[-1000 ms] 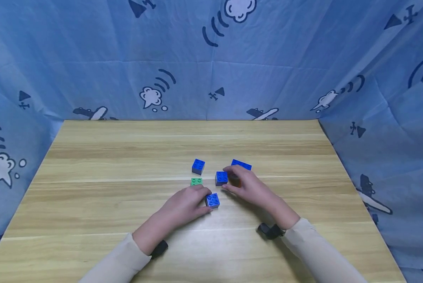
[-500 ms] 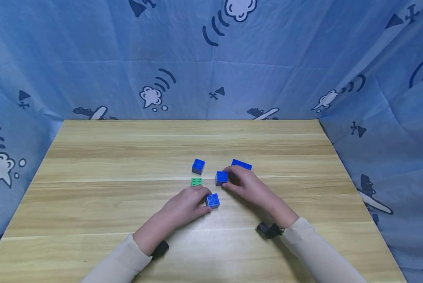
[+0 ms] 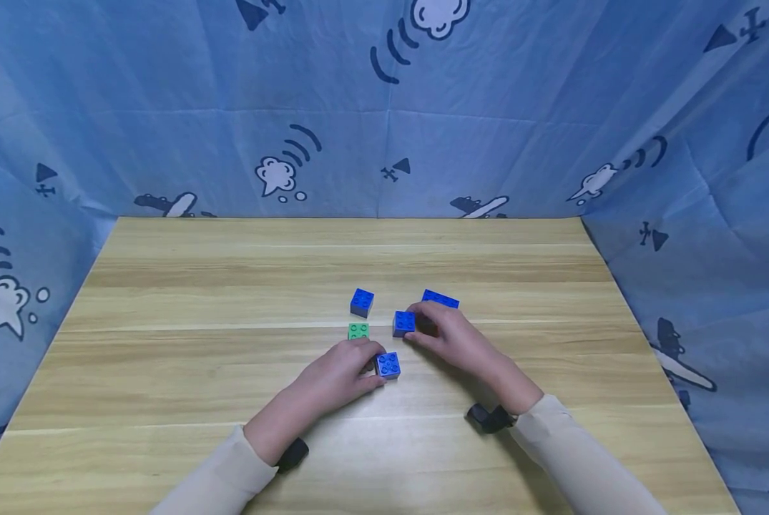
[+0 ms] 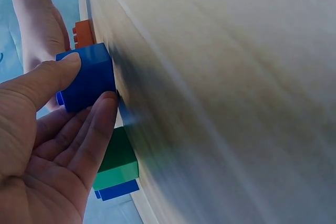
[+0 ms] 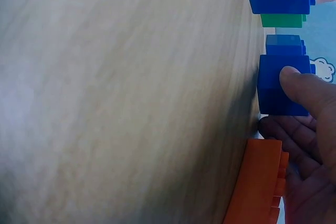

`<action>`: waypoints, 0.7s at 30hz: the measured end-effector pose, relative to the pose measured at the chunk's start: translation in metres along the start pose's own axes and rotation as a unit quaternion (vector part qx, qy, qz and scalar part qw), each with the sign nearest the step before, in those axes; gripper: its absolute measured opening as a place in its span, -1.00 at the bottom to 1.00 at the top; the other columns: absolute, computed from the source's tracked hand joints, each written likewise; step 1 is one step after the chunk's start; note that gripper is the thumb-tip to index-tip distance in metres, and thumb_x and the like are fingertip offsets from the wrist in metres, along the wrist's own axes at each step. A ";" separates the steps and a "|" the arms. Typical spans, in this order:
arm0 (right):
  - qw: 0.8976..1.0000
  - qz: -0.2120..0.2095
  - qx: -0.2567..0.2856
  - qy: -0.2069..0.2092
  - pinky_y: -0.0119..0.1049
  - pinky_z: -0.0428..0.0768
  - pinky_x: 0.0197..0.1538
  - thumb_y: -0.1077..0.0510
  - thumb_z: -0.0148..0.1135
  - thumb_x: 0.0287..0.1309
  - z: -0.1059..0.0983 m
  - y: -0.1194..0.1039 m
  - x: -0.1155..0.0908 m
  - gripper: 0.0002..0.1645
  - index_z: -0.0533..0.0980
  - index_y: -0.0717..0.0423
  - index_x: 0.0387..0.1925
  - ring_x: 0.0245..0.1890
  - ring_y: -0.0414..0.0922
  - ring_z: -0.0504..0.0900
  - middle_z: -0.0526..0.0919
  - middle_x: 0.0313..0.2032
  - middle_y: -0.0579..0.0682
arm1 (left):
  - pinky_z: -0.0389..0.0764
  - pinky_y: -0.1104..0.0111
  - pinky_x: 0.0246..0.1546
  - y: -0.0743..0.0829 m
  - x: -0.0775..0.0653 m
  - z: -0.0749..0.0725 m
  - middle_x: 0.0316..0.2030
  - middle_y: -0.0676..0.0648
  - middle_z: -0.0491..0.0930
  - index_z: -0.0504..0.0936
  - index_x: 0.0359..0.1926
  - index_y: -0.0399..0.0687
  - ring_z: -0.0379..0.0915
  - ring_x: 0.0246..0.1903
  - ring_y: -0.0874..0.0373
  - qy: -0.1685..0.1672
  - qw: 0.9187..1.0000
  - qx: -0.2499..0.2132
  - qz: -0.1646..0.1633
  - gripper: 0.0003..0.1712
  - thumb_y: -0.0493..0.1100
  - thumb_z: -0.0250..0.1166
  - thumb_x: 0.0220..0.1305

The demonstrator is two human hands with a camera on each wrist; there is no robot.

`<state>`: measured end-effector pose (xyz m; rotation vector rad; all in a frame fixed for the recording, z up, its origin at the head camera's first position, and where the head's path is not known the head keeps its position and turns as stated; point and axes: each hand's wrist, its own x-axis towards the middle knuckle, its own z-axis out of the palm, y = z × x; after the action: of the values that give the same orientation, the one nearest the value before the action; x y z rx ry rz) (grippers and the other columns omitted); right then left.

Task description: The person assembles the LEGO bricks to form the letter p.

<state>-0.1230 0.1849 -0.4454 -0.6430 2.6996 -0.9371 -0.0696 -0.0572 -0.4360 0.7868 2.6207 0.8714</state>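
The blue bricks (image 3: 388,365) look to me like plastic, smooth-sided and studded, with a soft sheen. The green brick (image 4: 122,163) seems the same plastic, as does the orange brick (image 5: 254,182), more satin than glossy. The tabletop (image 3: 197,286) shows smooth wood grain, faintly shiny; the printed backdrop (image 3: 184,64) is creased, matt cloth, the sleeves (image 3: 217,476) matt fabric.

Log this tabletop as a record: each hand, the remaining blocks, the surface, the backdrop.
left hand: grips nearest blue block
right hand: grips middle blue block
green block: beyond left hand, partly hidden
small blue block: beyond green block
long blue block: beyond right hand
orange block: by right hand, wrist views only
surface: wooden table
backdrop: printed blue cloth
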 end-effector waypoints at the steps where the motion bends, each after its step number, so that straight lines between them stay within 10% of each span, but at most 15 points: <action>1: 1.000 0.000 0.001 0.000 -0.11 0.74 0.14 0.05 0.39 0.38 0.000 0.000 0.000 -0.59 0.59 0.08 0.17 0.05 -0.09 0.67 0.74 0.08 0.01 | 0.71 0.27 -0.08 0.000 0.000 0.000 -0.10 -0.05 0.73 0.67 0.13 -0.21 0.55 -0.16 0.18 0.000 1.000 -0.001 0.000 -0.57 -0.10 0.47 0.34; 21: 1.000 -0.023 0.019 -0.001 -0.13 0.77 0.13 0.06 0.43 0.34 -0.006 -0.005 -0.009 -0.61 0.61 0.05 0.13 0.05 -0.11 0.73 0.76 0.02 -0.05 | 0.55 0.45 -0.28 -0.003 0.000 0.002 -0.25 0.01 0.63 0.67 0.10 -0.22 0.45 -0.28 0.22 0.004 0.999 -0.038 0.002 -0.61 -0.16 0.48 0.32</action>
<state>-0.1158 0.1889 -0.4374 -0.7002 2.6684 -0.9963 -0.0699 -0.0585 -0.4397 0.7712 2.5775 0.9703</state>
